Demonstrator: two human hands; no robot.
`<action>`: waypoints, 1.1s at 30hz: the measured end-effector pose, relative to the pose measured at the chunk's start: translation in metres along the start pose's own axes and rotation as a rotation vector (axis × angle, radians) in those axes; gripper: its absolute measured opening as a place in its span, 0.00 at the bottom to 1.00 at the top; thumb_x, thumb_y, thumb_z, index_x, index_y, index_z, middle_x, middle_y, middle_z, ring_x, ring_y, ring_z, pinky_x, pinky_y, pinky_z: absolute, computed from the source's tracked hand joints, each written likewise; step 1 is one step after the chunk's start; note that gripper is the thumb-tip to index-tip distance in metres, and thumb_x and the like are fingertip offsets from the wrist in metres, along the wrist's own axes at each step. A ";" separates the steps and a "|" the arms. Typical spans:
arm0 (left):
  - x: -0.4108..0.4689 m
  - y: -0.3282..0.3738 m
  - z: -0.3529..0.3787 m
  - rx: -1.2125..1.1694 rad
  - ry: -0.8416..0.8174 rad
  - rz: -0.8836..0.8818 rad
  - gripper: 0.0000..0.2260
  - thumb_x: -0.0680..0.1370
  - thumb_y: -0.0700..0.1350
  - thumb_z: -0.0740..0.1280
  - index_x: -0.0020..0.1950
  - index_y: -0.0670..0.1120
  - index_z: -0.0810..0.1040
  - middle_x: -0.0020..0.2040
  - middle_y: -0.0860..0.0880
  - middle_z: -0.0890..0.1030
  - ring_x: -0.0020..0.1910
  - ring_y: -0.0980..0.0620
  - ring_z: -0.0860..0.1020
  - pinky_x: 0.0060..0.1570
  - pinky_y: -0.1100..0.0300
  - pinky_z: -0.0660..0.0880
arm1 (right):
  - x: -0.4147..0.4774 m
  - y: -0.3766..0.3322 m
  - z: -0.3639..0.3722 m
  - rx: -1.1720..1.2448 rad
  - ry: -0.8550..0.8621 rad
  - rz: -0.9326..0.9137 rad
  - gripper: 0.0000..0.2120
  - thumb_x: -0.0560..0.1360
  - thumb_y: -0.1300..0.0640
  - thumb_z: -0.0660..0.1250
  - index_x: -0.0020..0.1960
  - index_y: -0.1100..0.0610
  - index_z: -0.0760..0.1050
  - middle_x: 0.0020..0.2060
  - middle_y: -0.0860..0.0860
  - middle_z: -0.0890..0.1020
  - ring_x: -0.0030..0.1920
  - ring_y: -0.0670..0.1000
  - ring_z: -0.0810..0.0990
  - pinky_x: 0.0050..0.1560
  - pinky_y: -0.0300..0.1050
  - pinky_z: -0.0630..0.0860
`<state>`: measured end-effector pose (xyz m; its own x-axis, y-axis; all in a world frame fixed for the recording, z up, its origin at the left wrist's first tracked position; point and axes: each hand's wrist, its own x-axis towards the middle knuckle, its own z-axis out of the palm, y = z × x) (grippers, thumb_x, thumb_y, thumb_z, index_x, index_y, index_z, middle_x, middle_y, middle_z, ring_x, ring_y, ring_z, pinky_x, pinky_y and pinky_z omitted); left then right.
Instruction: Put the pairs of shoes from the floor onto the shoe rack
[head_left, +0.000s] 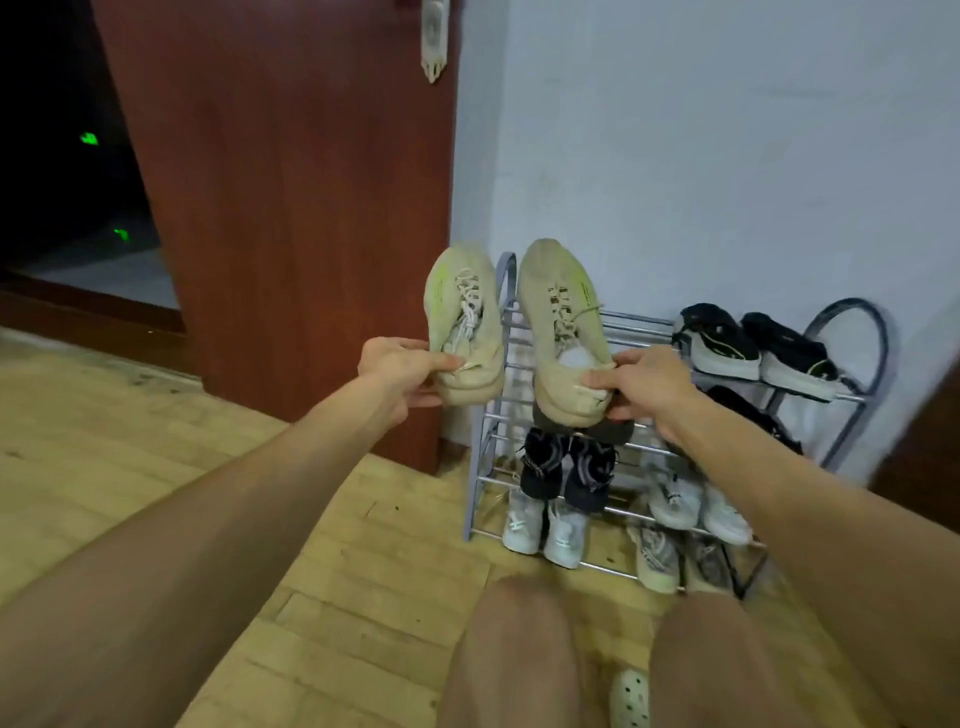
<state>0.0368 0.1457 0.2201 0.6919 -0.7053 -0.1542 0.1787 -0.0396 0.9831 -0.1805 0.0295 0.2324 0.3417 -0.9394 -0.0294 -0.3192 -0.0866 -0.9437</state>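
I hold a pair of beige sneakers with green stripes in the air, toes pointing away from me. My left hand (402, 371) grips the heel of the left beige sneaker (462, 312). My right hand (641, 382) grips the heel of the right beige sneaker (563, 322). Both shoes hover in front of the left end of the top shelf of a grey metal shoe rack (631, 325) against the wall. The left sneaker hangs just left of the rack's side frame.
A black-and-white pair (756, 348) sits on the top shelf's right end. Dark sandals (569, 467), white sneakers (543, 527) and grey pairs (696, 506) fill lower shelves. A brown door (291, 208) stands left of the rack. My knees (519, 654) are below on the wooden floor.
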 end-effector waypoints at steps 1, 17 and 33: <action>0.006 0.006 0.017 0.007 -0.025 0.002 0.24 0.62 0.34 0.80 0.55 0.39 0.77 0.51 0.39 0.83 0.47 0.42 0.84 0.32 0.50 0.82 | 0.008 -0.001 -0.012 0.011 0.031 0.005 0.10 0.68 0.63 0.76 0.41 0.56 0.75 0.38 0.52 0.81 0.40 0.53 0.82 0.48 0.52 0.82; 0.154 -0.003 0.211 0.184 -0.177 -0.028 0.18 0.70 0.36 0.74 0.58 0.39 0.76 0.51 0.40 0.81 0.46 0.42 0.81 0.45 0.47 0.81 | 0.186 0.045 -0.083 0.066 0.260 0.151 0.17 0.64 0.55 0.79 0.48 0.64 0.81 0.44 0.59 0.85 0.41 0.56 0.85 0.40 0.54 0.84; 0.092 -0.006 0.200 0.352 -0.303 0.007 0.19 0.75 0.42 0.71 0.64 0.40 0.74 0.57 0.45 0.76 0.57 0.46 0.75 0.54 0.53 0.75 | 0.116 0.043 -0.086 -0.023 0.102 0.183 0.23 0.80 0.51 0.62 0.69 0.63 0.68 0.62 0.61 0.76 0.53 0.59 0.78 0.54 0.57 0.80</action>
